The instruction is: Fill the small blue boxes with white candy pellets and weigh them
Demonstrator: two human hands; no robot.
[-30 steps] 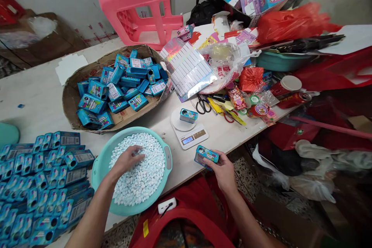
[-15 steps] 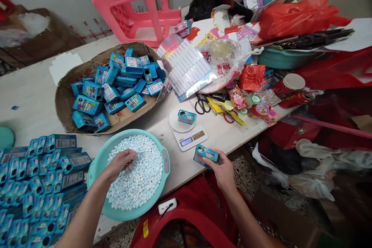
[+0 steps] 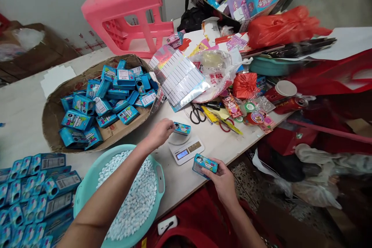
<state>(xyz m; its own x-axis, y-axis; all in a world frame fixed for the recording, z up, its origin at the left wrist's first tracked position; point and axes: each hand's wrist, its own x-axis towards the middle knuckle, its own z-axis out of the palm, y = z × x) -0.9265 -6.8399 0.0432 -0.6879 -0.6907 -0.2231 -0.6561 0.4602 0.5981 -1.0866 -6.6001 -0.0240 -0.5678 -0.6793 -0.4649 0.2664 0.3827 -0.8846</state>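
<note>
My left hand (image 3: 161, 133) is pinched closed at the left end of a small blue candy box (image 3: 182, 128). That box stands on the round plate of a white digital scale (image 3: 188, 152); whatever my fingertips hold is hidden. Nearer the table's front edge, my right hand (image 3: 222, 178) grips another blue candy box (image 3: 204, 165), tilted, with a round hole showing at its top left. Under my left forearm sits a turquoise basin (image 3: 161, 178) with small pale-blue and white candies (image 3: 136, 205).
A cut-down carton (image 3: 52, 124) holds many blue boxes. More blue boxes (image 3: 37, 193) stand in rows at left. Scissors (image 3: 197, 113), packaging sheets (image 3: 183, 79) and a paper cup (image 3: 281, 90) lie beyond the scale. A pink plastic stool (image 3: 128, 15) rests on its side behind.
My left hand has moved from the candies in the basin up and right to the box on the scale. My right hand still holds its box. The view has shifted slightly.
</note>
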